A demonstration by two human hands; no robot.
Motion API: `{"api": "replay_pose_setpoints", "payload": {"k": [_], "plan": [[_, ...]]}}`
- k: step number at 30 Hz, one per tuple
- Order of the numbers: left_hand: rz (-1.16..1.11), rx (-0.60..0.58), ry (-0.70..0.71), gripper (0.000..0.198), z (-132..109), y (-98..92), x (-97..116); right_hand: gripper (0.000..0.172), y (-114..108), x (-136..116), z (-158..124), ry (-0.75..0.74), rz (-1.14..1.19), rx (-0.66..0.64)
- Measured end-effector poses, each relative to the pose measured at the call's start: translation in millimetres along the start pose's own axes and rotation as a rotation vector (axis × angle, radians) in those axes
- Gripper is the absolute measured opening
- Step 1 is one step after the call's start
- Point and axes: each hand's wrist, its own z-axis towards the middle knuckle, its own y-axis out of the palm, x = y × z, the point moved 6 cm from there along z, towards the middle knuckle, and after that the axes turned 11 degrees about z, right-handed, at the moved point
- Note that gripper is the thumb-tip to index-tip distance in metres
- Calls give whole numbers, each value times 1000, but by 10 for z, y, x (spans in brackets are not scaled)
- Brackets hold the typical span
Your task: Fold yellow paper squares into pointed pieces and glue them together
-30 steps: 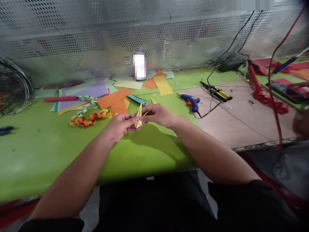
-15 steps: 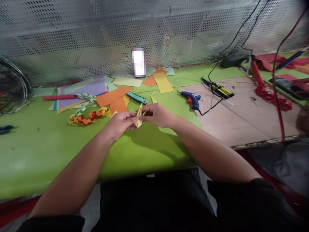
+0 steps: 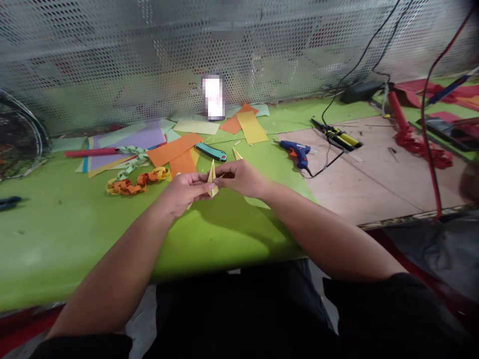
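A small folded piece of yellow paper [image 3: 212,178] stands point-up between my hands, just above the green tabletop [image 3: 209,239]. My left hand [image 3: 186,192] pinches it from the left, thumb across its lower part. From the right, my right hand [image 3: 241,178] closes on its edge with thumb and fingertips. Part of the paper is hidden by my fingers. Just behind my right hand a pale yellow paper point [image 3: 237,153] sticks up. Beyond my hands lies a teal utility knife [image 3: 211,151] beside orange paper strips [image 3: 175,149].
A blue glue gun [image 3: 295,151] and yellow-handled pliers [image 3: 342,138] lie to the right with black cables. Curled paper chains [image 3: 138,183] and coloured sheets [image 3: 127,137] lie left. A lit phone [image 3: 214,97] leans on the perforated metal panel [image 3: 149,60].
The folded paper has turned slightly in my fingers and now points more upright, a little further left. Both hands keep their hold on it.
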Motion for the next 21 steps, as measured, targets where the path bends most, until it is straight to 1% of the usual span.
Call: {"api": "replay_pose_setpoints", "payload": {"k": [2, 4, 6, 8, 11, 13, 17, 21], "plan": [[28, -7, 24, 41, -13, -1, 24, 21, 11, 0, 1, 28, 119, -23], [122, -23, 46, 39, -29, -5, 37, 26, 24, -13, 0, 34, 160, -41], [236, -27, 65, 37, -43, -20, 37, 28, 7, -39, -4, 21, 94, -8], [289, 8, 86, 36, -48, -53, 39, 27, -39, -69, -12, 18, -10, 62], [230, 135, 137, 39, -45, -126, 72, 25, -115, -84, -26, 65, -44, 144], [170, 203, 172, 38, -44, -150, 100, 25, -133, -66, -28, 114, 0, 141], [58, 246, 209, 36, -51, -114, 140, 28, -92, -22, -25, 162, 99, 80], [-177, 245, 237, 29, -76, -39, 163, 39, -10, -36, -35, 147, 277, 63]]}}
